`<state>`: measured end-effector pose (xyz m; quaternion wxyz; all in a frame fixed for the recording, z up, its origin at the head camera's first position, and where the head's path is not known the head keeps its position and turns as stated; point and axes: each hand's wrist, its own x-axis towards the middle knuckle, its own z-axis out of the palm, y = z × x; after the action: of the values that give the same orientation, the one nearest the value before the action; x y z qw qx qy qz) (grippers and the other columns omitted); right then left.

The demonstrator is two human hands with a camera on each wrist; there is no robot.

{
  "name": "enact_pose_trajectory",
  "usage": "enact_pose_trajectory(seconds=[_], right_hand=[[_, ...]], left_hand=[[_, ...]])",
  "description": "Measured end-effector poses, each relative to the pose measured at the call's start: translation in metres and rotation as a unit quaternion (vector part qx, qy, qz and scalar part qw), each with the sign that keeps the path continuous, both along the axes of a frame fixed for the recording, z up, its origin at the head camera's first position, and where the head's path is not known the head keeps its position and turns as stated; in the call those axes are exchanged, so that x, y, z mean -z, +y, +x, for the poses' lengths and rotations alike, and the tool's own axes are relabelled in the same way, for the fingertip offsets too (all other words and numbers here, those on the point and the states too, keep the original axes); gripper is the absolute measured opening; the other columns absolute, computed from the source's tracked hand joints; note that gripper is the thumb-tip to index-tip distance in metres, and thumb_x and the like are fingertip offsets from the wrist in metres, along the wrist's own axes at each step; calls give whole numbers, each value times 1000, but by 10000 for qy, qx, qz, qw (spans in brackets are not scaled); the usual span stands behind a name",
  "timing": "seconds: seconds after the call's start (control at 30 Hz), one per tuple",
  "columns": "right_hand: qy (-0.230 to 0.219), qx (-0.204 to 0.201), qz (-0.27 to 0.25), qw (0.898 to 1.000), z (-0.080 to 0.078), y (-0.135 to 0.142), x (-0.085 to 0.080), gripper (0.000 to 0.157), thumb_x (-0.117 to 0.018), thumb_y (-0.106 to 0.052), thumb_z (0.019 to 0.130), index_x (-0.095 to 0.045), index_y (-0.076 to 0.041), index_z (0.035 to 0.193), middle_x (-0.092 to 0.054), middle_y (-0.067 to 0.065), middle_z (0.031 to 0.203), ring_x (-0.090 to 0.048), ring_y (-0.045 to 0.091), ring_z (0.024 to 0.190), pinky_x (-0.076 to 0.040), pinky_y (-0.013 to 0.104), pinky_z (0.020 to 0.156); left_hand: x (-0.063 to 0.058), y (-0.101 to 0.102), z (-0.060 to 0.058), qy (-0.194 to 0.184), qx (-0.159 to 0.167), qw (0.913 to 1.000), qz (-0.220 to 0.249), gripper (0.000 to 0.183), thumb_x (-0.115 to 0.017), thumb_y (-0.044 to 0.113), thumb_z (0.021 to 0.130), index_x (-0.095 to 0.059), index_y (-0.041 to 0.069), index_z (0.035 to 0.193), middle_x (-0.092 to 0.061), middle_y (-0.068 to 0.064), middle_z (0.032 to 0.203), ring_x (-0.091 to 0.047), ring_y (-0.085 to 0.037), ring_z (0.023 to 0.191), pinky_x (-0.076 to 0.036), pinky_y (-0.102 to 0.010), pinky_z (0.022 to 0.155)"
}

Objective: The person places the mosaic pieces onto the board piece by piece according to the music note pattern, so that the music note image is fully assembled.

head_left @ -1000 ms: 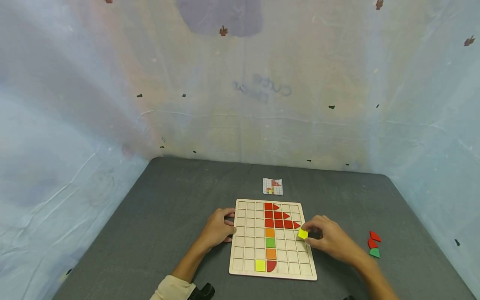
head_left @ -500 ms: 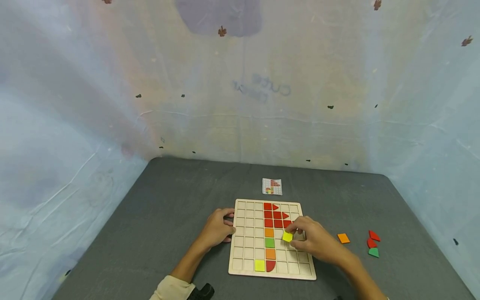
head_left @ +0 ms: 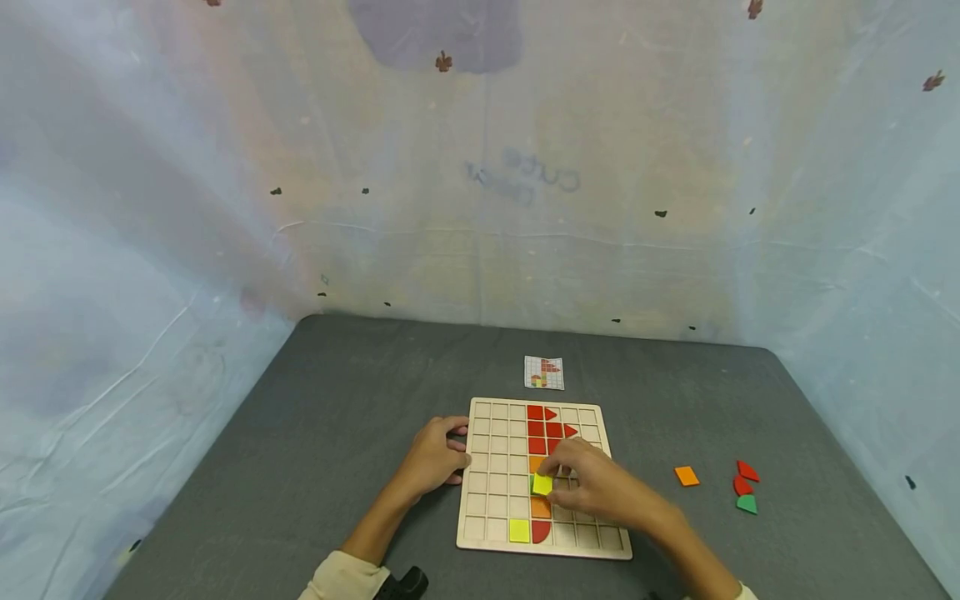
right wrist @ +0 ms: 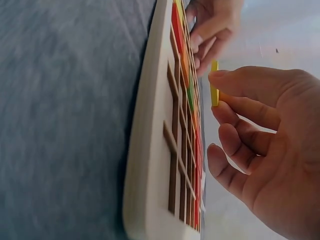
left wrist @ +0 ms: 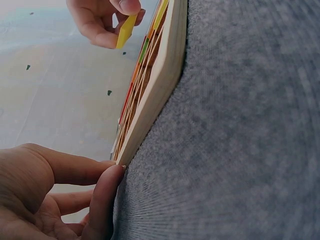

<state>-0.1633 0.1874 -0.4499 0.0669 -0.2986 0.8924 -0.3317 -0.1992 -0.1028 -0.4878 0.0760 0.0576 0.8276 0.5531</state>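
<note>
In the head view a wooden grid board point(head_left: 497, 483) lies on the table, with red, orange, green and yellow tiles set in some squares. My left hand point(head_left: 433, 452) is at its left edge; in the left wrist view the thumb and index finger pinch that edge. My right hand point(head_left: 592, 482) pinches a yellow square tile point(head_left: 543, 485) between thumb and fingers. From the wrist views, this tile point(right wrist: 215, 84) is raised above the board. It covers most of the green square in the head view. Another yellow square point(head_left: 519, 531) sits in the bottom row beside a red quarter-round tile point(head_left: 541, 532).
Beyond the board lies a small printed pattern card point(head_left: 543, 373). To the right on the dark table point(head_left: 375, 375) are a loose orange square point(head_left: 686, 476), two red pieces point(head_left: 747, 472) and a green piece point(head_left: 746, 504). A pale curtain point(head_left: 480, 167) hangs behind the table.
My right hand has carried the yellow tile leftward from the board's right edge to above the green square. This has uncovered the loose orange square. The left hand stays at the edge.
</note>
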Motion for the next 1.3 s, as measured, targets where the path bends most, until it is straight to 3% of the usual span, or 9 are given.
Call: enact_pose_trajectory(seconds=[0.27,0.67,1.3], right_hand=[[-552,-115,37,9984,3,-17,-2,23,-83,-21,93,-73,-18,113,-65,-11,108,-57,14,102,-53,29,89],[-294,-361,329,9984,3,-29,2,20,-83,-18,92,-77,-18,111,-67,-13,107,-58,8,104,-54,32,95],[-653,-337,299,9969,4,-31,1,33,-83,-21,93,-75,-19,124,-70,-13,115,-60,7,106,-55,34,97]], left_hand=[[0,0,0,-26,-9,10000,-20,62,-75,-5,83,-61,-3,144,-58,-17,128,-64,-24,100,-63,-34,56],[-1,1,1,-34,-32,10000,-37,62,-74,-6,83,-61,-3,144,-58,-17,127,-64,-23,99,-63,-34,56],[-3,1,1,-47,-38,10000,-54,61,-74,-5,84,-61,-3,144,-58,-17,127,-64,-23,99,-63,-33,56]])
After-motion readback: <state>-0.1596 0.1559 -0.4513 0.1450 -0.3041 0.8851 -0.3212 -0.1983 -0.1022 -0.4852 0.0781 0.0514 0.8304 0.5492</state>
